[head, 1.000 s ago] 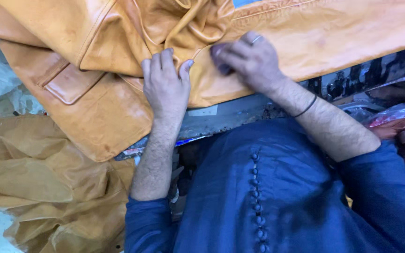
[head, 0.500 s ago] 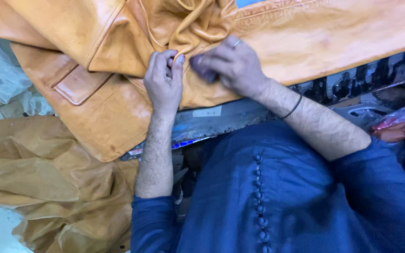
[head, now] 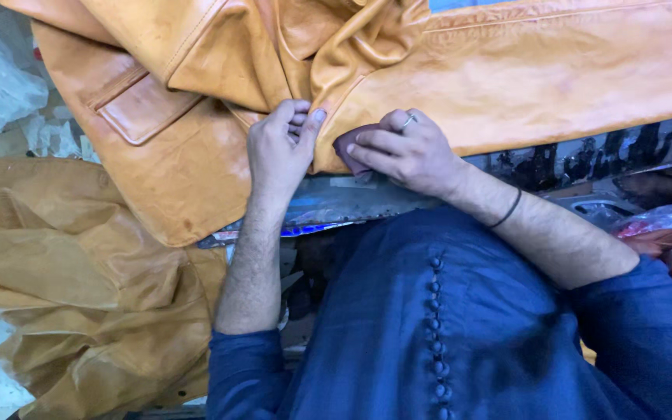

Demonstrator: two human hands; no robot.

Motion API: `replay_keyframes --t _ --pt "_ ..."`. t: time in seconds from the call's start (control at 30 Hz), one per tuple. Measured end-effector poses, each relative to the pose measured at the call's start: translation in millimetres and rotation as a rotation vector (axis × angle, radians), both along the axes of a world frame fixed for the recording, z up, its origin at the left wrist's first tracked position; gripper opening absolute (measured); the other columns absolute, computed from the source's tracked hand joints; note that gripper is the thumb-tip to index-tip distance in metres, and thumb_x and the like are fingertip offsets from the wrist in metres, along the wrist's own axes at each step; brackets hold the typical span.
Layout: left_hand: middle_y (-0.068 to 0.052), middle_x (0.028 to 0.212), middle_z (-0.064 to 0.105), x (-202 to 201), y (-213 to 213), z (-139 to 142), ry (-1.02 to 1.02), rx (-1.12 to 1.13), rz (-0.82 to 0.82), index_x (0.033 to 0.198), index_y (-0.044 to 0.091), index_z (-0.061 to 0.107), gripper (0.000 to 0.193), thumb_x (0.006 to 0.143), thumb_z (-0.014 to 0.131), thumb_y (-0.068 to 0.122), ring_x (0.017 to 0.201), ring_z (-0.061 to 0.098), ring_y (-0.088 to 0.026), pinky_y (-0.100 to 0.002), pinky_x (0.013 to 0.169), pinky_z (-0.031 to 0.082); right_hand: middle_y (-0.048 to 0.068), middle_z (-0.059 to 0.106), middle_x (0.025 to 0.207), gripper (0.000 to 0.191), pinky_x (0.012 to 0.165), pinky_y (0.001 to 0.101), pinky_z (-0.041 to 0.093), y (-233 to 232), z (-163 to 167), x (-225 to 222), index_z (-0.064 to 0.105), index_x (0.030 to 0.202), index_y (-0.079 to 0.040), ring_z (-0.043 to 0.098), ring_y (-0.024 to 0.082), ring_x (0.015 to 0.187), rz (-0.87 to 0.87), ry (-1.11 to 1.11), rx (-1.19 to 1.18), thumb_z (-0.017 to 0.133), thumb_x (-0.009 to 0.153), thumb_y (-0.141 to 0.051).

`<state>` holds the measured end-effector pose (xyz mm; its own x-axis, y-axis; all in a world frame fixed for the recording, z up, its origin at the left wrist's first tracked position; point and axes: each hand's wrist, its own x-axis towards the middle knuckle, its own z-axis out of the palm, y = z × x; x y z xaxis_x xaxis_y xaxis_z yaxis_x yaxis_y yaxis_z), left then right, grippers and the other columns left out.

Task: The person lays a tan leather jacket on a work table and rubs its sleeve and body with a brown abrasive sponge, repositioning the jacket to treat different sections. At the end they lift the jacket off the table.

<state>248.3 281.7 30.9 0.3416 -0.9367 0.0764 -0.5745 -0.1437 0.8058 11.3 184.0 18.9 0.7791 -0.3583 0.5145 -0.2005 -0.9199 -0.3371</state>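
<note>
A tan leather jacket [head: 507, 70] lies spread over the worktable, its flap pocket [head: 145, 109] to the left. My left hand [head: 278, 152] pinches the jacket's lower edge between thumb and fingers. Beside it, my right hand [head: 406, 152], wearing a ring, presses a small dark maroon cloth pad [head: 350, 149] against the leather at that edge. A thin black band circles my right wrist.
More tan leather [head: 64, 288] is heaped at the lower left below the table. Crumpled clear plastic [head: 1, 85] sits at the far left. The table's worn front edge [head: 351, 202] runs under my hands. Reddish plastic-wrapped items [head: 663, 225] lie at right.
Both hands slid down toward the jacket's lower edge. My left hand went from lying flat to pinching the leather, and my right hand with the pad moved in close beside it.
</note>
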Motion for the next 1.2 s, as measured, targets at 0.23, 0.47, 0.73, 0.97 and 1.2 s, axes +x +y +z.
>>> replay_keyframes --t 0.23,0.47,0.73,0.97,1.2 --pt "-0.006 0.074 0.071 7 -6 -26 0.052 -0.074 0.056 0.099 0.001 0.069 0.021 0.099 0.077 0.021 0.06 0.062 -0.01 -0.026 0.058 0.051 0.001 0.068 0.113 0.036 0.079 0.0368 0.05 9 -7 24 0.075 0.117 -0.012 0.061 0.025 0.094 -0.022 -0.06 -0.048 0.073 0.081 -0.009" --pt "-0.002 0.079 0.072 11 -1 -45 0.223 -0.107 0.047 0.103 0.001 0.069 0.019 0.101 0.073 0.019 0.065 0.057 -0.005 -0.023 0.06 0.048 0.003 0.069 0.11 0.037 0.075 0.0374 0.05 13 7 41 0.075 0.114 -0.011 0.057 0.023 0.083 0.132 -0.078 0.005 0.073 0.078 -0.015" --pt "-0.002 0.077 0.069 4 -2 -25 0.178 -0.046 0.054 0.1 0.002 0.07 0.017 0.103 0.073 0.018 0.065 0.058 -0.006 -0.024 0.06 0.049 0.001 0.067 0.102 0.038 0.077 0.0382 0.05 5 3 15 0.076 0.113 -0.014 0.058 0.025 0.09 -0.008 0.056 0.009 0.073 0.075 -0.012" --pt "-0.012 0.104 0.061 -26 -10 19 -0.511 -0.268 0.012 0.113 0.001 0.067 0.028 0.094 0.076 0.02 0.095 0.065 -0.031 -0.041 0.083 0.054 0.012 0.066 0.105 0.035 0.09 0.0436 0.053 -4 8 -26 0.069 0.116 -0.007 0.063 0.034 0.103 -0.488 -0.027 0.169 0.07 0.083 0.004" --pt "-0.01 0.089 0.07 -21 -34 -1 -0.413 -0.064 -0.008 0.096 0.005 0.068 0.021 0.098 0.075 0.026 0.082 0.067 -0.03 -0.041 0.073 0.053 0.018 0.063 0.095 0.029 0.076 0.0451 0.054 4 -11 11 0.066 0.11 0.0 0.065 0.038 0.088 -0.333 -0.112 0.485 0.075 0.083 -0.003"
